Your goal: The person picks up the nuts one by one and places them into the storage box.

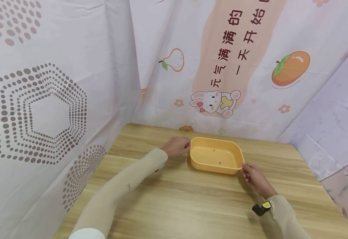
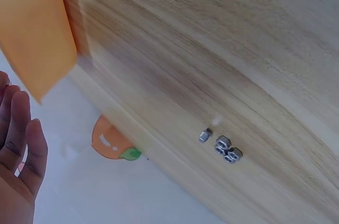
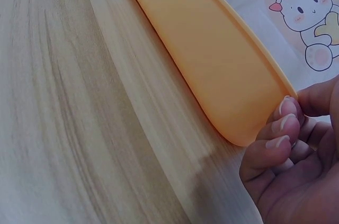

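Observation:
A shallow orange-yellow plastic basin [image 1: 215, 155] with rounded corners stands on the wooden table near its back edge. Two small dark spots show on its floor; whether they are holes or objects I cannot tell. My right hand [image 1: 255, 179] pinches the rim at the near right corner between thumb and forefinger, its other fingers [image 3: 278, 128] curled below. At the opposite end, my left hand [image 1: 176, 146] holds the left rim, its thumb hidden. Several small metal nuts [image 2: 223, 143] lie on the table in the left wrist view, near the back edge.
The wooden table [image 1: 174, 205] ends at a printed white curtain [image 1: 162, 99] behind the basin. Another patterned curtain [image 1: 108, 79] hangs along the left side, and a third [image 1: 341, 109] on the right. A black device [image 1: 261, 208] is strapped at the right wrist.

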Demonstrator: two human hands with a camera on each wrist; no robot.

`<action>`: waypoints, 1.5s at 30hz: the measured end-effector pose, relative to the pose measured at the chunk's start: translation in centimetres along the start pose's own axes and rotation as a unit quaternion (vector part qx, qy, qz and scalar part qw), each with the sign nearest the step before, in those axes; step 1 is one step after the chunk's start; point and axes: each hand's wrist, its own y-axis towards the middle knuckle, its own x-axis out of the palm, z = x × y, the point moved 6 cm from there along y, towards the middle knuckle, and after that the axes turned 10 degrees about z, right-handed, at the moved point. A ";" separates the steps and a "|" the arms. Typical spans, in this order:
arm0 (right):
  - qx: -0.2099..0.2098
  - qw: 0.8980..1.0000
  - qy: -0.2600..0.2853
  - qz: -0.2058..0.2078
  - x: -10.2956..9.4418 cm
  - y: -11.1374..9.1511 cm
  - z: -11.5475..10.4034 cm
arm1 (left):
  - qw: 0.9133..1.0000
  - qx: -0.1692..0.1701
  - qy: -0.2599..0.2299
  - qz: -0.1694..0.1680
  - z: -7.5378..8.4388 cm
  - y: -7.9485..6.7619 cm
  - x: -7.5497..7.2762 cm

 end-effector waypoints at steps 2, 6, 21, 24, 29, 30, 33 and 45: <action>0.000 1.000 -0.001 0.000 0.0 0.0 0.0 | 1.000 0.002 0.000 0.001 0.1 0.0 0.1; -0.002 1.000 -0.001 0.002 0.0 0.0 0.2 | 1.000 0.001 0.003 -0.001 0.3 0.1 0.3; -0.004 1.000 -0.003 -0.003 0.0 0.0 0.1 | 0.999 0.021 0.028 -0.009 1.1 0.3 1.1; -0.001 1.000 -0.006 0.000 0.0 0.1 0.3 | 0.999 0.018 0.029 -0.012 1.2 0.2 1.2; 0.001 1.000 -0.015 0.000 -0.1 0.2 0.5 | 0.999 0.023 0.025 -0.004 1.4 0.0 1.2; 0.001 1.000 -0.016 -0.001 -0.1 0.2 0.5 | 0.999 0.025 0.026 -0.002 1.4 0.0 1.2; 0.001 1.000 -0.015 -0.001 -0.1 0.2 0.5 | 0.999 0.027 0.025 0.005 1.3 0.0 1.3; -0.003 1.000 -0.014 0.000 -0.1 0.0 0.5 | 1.000 0.017 0.020 0.000 1.4 -0.2 1.2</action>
